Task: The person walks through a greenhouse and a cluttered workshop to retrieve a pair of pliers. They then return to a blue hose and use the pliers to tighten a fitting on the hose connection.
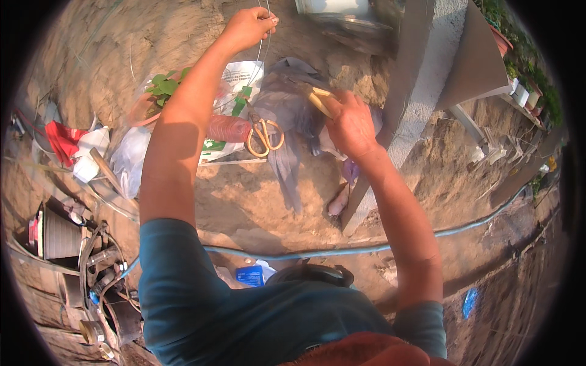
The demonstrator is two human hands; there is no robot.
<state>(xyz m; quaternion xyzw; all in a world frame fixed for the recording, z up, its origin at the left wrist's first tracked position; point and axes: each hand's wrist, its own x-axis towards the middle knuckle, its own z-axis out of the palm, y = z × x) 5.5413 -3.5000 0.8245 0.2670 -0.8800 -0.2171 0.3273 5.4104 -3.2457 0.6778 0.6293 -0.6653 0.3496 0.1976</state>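
My left hand (249,29), raised at the top of the view, pinches a thin pale wire or cord (263,50) that hangs down from it. Lower and to the right, my right hand (353,125) is closed around the yellow handles of a hand tool (320,101), which looks like pliers; its head is blurred. Between my arms lie scissors with orange-yellow handles (265,138), beside a pink roll of twine (229,128). A dark grey plastic bag (282,91) is spread near the scissors. A leafy green cutting (163,88) lies next to my left forearm.
A grey concrete post (421,91) slants up close by my right hand. The blue hose (305,254) crosses the ground in front of me. At left are a red cloth (62,141), a clear plastic bag (129,160) and a large spool (60,235). A blue packet (249,276) lies near my body.
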